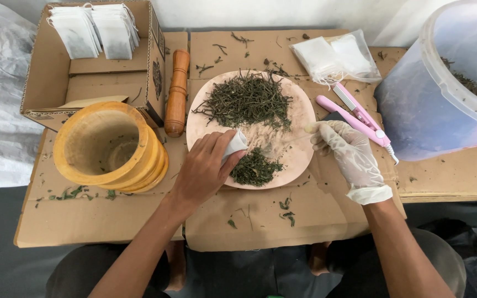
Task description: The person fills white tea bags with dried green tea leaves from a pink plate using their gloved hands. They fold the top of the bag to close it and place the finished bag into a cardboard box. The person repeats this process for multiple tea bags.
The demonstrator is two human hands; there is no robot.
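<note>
My bare left hand (205, 168) grips a small white sachet (235, 144) and holds it over the near edge of a round wooden plate (303, 118). The plate carries a large heap of dried green leaves (247, 100) at the back and a smaller pile of crushed leaves (256, 168) at the front, just beside the sachet. My right hand (344, 152), in a white glove, rests at the plate's right rim with fingers curled around a thin stick that points left across the plate.
A wooden mortar (106, 144) stands at left, a wooden pestle (176, 92) beside it. A cardboard box (45, 77) holds stacked white sachets (95, 30). A pink heat sealer (360, 117), a bag of empty sachets (335, 55) and a large plastic tub (443, 94) stand at right.
</note>
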